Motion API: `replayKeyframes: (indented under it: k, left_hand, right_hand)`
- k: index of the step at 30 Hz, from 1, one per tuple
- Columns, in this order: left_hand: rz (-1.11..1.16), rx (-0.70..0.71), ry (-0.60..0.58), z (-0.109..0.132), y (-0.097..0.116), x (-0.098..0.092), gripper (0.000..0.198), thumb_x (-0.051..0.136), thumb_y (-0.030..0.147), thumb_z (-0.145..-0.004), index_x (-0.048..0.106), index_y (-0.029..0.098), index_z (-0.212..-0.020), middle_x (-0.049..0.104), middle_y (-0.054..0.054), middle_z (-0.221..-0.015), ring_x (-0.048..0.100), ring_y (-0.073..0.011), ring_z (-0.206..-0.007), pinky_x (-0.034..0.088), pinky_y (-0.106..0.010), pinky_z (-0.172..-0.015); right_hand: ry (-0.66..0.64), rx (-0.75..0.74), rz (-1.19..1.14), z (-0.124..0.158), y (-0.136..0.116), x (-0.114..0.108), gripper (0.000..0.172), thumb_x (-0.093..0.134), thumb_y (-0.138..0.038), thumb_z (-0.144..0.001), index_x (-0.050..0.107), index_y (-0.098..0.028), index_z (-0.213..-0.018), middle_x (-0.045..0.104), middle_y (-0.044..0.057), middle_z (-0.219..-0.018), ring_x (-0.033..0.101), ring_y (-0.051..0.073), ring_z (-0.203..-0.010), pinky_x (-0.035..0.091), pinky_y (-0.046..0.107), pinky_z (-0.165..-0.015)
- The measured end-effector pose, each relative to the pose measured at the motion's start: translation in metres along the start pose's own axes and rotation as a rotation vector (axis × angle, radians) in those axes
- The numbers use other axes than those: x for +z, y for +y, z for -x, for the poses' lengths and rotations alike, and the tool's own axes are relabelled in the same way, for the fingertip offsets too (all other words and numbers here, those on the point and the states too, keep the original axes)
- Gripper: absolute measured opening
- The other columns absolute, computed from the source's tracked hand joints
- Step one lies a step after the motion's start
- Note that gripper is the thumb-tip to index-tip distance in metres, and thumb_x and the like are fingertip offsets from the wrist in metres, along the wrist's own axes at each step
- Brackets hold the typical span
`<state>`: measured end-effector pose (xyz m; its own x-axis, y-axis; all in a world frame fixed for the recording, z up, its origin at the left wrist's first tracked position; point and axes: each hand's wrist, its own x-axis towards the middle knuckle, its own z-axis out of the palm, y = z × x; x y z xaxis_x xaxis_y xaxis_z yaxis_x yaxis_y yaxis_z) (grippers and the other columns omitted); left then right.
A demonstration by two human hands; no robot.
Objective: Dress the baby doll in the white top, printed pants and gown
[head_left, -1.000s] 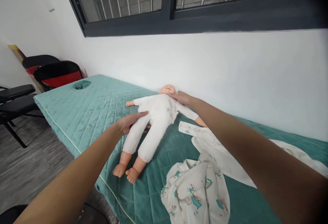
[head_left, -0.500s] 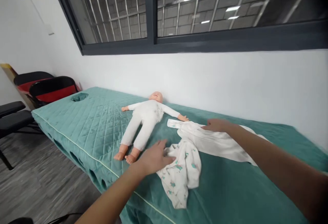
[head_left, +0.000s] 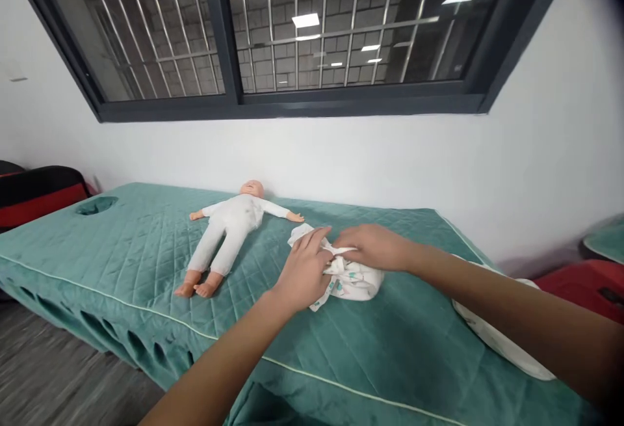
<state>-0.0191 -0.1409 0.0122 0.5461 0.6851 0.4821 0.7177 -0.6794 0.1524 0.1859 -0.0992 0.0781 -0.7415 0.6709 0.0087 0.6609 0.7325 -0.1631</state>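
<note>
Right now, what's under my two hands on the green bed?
A bunched white printed garment lies under the left hand and right hand, on the quilted green cover. The cloth beneath the palms is hidden, so its folds and any grip there cannot be seen.

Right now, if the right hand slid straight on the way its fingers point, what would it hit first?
Probably the left hand, just ahead of the right hand on the bunched printed garment; depth is unclear.

Baby garment (head_left: 355,281): white, small teal motifs, bunched in crumpled heap, possibly partly folded; lies on teal quilted cover (head_left: 136,244), mid-bed.
</note>
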Motion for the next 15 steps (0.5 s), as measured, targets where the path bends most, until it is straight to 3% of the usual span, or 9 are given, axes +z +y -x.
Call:
replayKeyframes:
  k: [2,5,8,11,13,15]
  left_hand:
    - [-0.065,0.021,0.017,-0.003,0.012,0.004,0.019,0.058,0.014,-0.082,0.062,0.021,-0.1,0.061,-0.007,-0.119,0.055,-0.0233,-0.112,0.044,-0.039,-0.097]
    - [-0.215,-0.012,0.146,-0.006,0.026,0.006,0.017,0.058,0.014,-0.082,0.059,0.021,-0.097,0.063,-0.005,-0.096,0.058,-0.023,-0.089,0.046,-0.038,-0.078]
    - [-0.272,-0.052,0.4,-0.012,0.05,0.002,0.018,0.058,0.015,-0.082,0.059,0.018,-0.099,0.062,-0.008,-0.093,0.058,-0.0239,-0.085,0.044,-0.037,-0.073]
    - [-0.166,-0.098,0.575,-0.009,0.093,0.001,0.03,0.057,0.017,-0.083,0.059,0.016,-0.113,0.06,-0.009,-0.091,0.057,-0.0246,-0.084,0.044,-0.037,-0.072]
    - [-0.005,-0.102,0.559,0.006,0.129,0.008,0.042,0.057,0.017,-0.083,0.056,0.018,-0.124,0.06,-0.01,-0.095,0.056,-0.0244,-0.084,0.046,-0.038,-0.073]
    - [0.246,-0.104,0.414,0.033,0.16,0.024,0.056,0.06,0.018,-0.081,0.05,0.02,-0.136,0.06,-0.011,-0.102,0.057,-0.0252,-0.09,0.048,-0.039,-0.077]
  right_hand:
    - [0.028,0.052,-0.012,0.029,-0.013,-0.008,0.03,0.046,-0.034,-0.095,0.073,-0.023,-0.104,0.072,0.008,-0.105,0.065,0.024,-0.095,0.045,0.031,-0.08]
    - [0.085,0.271,-0.147,0.072,-0.013,-0.006,0.041,0.054,-0.038,-0.09,0.064,-0.023,-0.127,0.071,0.01,-0.11,0.065,0.027,-0.097,0.046,0.034,-0.084]
    - [0.099,0.433,-0.44,0.104,-0.013,0.011,0.058,0.062,-0.04,-0.084,0.056,-0.016,-0.136,0.07,0.012,-0.113,0.065,0.029,-0.101,0.047,0.037,-0.091]
    - [0.221,0.487,-0.893,0.12,-0.03,0.044,0.049,0.068,-0.045,-0.08,0.065,-0.017,-0.121,0.072,0.01,-0.111,0.065,0.03,-0.105,0.048,0.04,-0.094]
    - [0.337,0.499,-1.303,0.129,-0.045,0.074,0.047,0.068,-0.044,-0.081,0.064,-0.021,-0.121,0.073,0.008,-0.11,0.067,0.028,-0.102,0.052,0.041,-0.09]
    - [0.479,0.493,-1.611,0.14,-0.058,0.107,0.044,0.068,-0.047,-0.081,0.066,-0.021,-0.116,0.073,0.008,-0.111,0.068,0.026,-0.099,0.053,0.041,-0.09]
